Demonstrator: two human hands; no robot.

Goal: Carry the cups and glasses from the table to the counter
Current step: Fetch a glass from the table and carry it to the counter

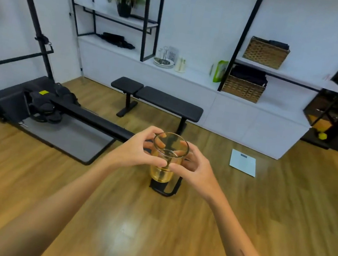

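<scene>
I hold a clear amber-tinted glass (162, 172) upright in front of me, above the wooden floor. My left hand (138, 148) grips its left side with fingers and thumb. My right hand (193, 165) grips its right side the same way. The glass looks empty. Far ahead runs a low white counter (196, 75) under the black-framed shelves. On it stands a round tray with small glasses (164, 60) and a pale cup (180, 64). No table is in view.
A black workout bench (163, 101) stands between me and the counter. A black rowing machine on a grey mat (63, 115) lies to the left. A white scale (243, 162) rests on the floor at right. Wicker baskets (244, 87) sit on the counter shelves.
</scene>
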